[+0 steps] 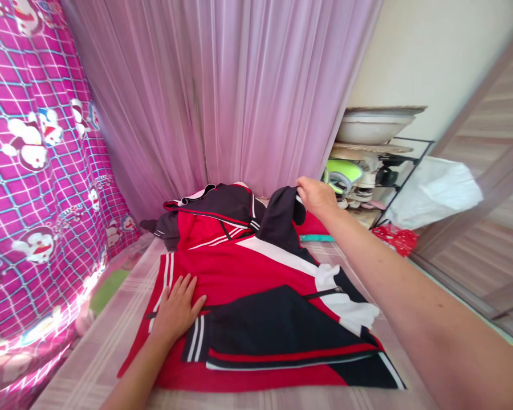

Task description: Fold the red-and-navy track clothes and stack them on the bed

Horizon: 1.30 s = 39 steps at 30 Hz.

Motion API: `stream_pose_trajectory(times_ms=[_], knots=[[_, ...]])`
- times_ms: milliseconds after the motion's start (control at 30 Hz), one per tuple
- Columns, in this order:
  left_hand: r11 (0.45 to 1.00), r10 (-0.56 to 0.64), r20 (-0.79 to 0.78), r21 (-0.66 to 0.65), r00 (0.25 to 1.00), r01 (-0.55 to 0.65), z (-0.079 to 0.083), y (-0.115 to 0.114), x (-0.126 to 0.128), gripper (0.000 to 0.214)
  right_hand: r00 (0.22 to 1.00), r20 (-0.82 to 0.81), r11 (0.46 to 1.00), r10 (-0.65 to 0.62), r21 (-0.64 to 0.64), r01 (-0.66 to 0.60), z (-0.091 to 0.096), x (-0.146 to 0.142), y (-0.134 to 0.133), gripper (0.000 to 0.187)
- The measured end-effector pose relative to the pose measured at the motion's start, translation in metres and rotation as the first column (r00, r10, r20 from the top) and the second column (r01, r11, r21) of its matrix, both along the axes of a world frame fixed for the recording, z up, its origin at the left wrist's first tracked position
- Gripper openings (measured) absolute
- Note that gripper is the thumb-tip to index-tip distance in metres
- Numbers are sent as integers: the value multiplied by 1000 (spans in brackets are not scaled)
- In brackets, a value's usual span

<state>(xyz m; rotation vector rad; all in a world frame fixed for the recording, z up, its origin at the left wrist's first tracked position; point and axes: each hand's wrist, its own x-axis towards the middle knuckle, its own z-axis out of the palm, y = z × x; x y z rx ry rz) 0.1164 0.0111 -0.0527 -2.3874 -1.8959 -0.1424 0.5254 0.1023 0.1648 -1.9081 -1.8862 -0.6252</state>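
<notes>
A red and black jacket [239, 267] with white stripes and white frilled parts lies spread on a plaid-covered surface. One black sleeve [277, 319] is folded across its body on the near side. My left hand [178, 304] rests flat on the red fabric by the striped hem, fingers spread. At the far side my right hand [314, 195] pinches the end of the other black sleeve [282, 213] and lifts it off the cloth. Behind the jacket, more dark and red clothing [222, 200] lies in a heap.
Purple curtains [248, 85] hang right behind the surface. A pink patterned cloth [38, 171] hangs at the left. To the right stands a rack [404, 162] with a white basin [374, 128] and shoes, beside a white plastic bag [438, 191]. The plaid cover [98, 364] shows at the near left.
</notes>
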Motion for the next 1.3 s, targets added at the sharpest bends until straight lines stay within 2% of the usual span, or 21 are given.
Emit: stream_pose_trajectory(times_ms=[100, 200, 267, 367, 433, 500, 533, 567, 600, 667, 733, 833, 933, 1000, 1067, 1167, 1300], knots=[[1000, -4, 5, 0, 1000, 4, 3, 0, 1, 62, 988, 42, 988, 152, -19, -151, -11, 12, -45, 31], [1000, -9, 12, -2, 1000, 9, 4, -1, 2, 61, 971, 6, 969, 237, -72, -236, -36, 28, -93, 31], [1000, -2, 15, -7, 1000, 2, 4, -1, 2, 61, 966, -32, 955, 257, -143, -259, -57, 42, -122, 31], [1000, 9, 44, 8, 999, -9, 0, -1, 2, 59, 978, -78, 936, 196, -282, -210, -86, 64, -160, 30], [1000, -4, 96, 31, 995, 1, -2, 1, -1, 55, 983, -94, 864, 155, -470, -181, -100, 77, -177, 29], [998, -33, 187, 64, 982, 21, -1, 4, -7, 51, 988, -79, 744, 136, -650, -155, -107, 85, -186, 30], [996, -46, 242, 91, 969, 25, 1, 6, -11, 49, 990, -63, 700, 130, -701, -136, -107, 86, -188, 31], [992, -58, 291, 126, 955, 22, 5, 10, -16, 48, 992, -45, 688, 121, -716, -116, -106, 84, -188, 30], [986, -66, 326, 168, 943, 11, 9, 14, -20, 48, 994, -31, 711, 109, -696, -99, -104, 80, -185, 29], [968, -66, 347, 252, 936, -24, 21, 27, -28, 47, 995, -36, 812, 97, -575, -100, -99, 63, -176, 27], [954, -54, 313, 295, 948, -43, 32, 45, -35, 46, 987, -79, 880, 140, -447, -161, -100, 40, -164, 34], [967, -21, 249, 250, 968, -44, 42, 75, -44, 47, 968, -137, 859, 211, -445, -251, -117, 7, -151, 50], [986, 28, 217, 153, 976, -62, 42, 102, -58, 50, 976, -151, 826, 157, -522, -213, -142, -5, -147, 59], [994, 47, 204, 85, 978, -65, 40, 114, -67, 51, 980, -162, 832, 120, -521, -188, -156, -1, -149, 47], [999, 49, 181, 10, 982, -52, 40, 122, -72, 52, 978, -177, 860, 110, -476, -183, -162, 9, -150, 35], [997, 40, 144, -76, 989, -29, 44, 128, -72, 50, 978, -187, 905, 89, -395, -158, -156, 26, -150, 32], [989, 87, 53, -127, 995, -80, 63, 124, -69, 36, 980, -187, 945, 75, -299, -130, -131, 41, -148, 32]])
